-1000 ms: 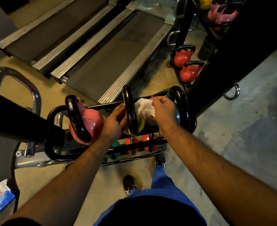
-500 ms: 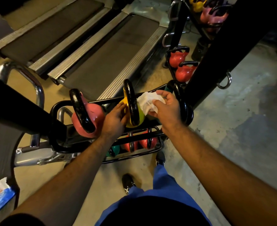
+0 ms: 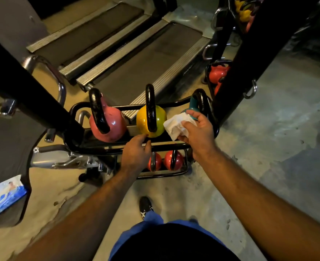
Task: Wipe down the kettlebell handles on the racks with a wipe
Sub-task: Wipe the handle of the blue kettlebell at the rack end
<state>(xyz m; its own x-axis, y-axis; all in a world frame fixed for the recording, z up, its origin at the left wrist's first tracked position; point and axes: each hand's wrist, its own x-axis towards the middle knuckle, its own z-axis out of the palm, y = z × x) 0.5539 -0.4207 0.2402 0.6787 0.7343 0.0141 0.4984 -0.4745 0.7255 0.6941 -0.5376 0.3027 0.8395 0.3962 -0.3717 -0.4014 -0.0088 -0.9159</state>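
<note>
A low black rack [image 3: 117, 147] carries a pink kettlebell [image 3: 112, 127], a yellow kettlebell [image 3: 160, 119] and a teal kettlebell [image 3: 194, 106] on its top tier, each with a black handle. My right hand [image 3: 198, 132] grips a crumpled white wipe [image 3: 176, 125] between the yellow and teal kettlebells, off both handles. My left hand [image 3: 136, 153] hovers at the rack's front rail, fingertips just below the yellow kettlebell, holding nothing. Two red kettlebells [image 3: 172, 161] sit on the lower tier.
Treadmill decks [image 3: 136, 59] lie beyond the rack. A black post [image 3: 249, 53] rises at right with more red kettlebells [image 3: 218, 72] beside it. A dark slanted beam [image 3: 29, 98] crosses at left. A blue wipes pack [image 3: 2, 196] lies lower left. My shoe [image 3: 146, 207] is on the concrete floor.
My right hand has pulled the wipe off the yellow kettlebell's handle and moved right toward the teal one. My left hand has let go of the yellow handle and dropped toward the front rail.
</note>
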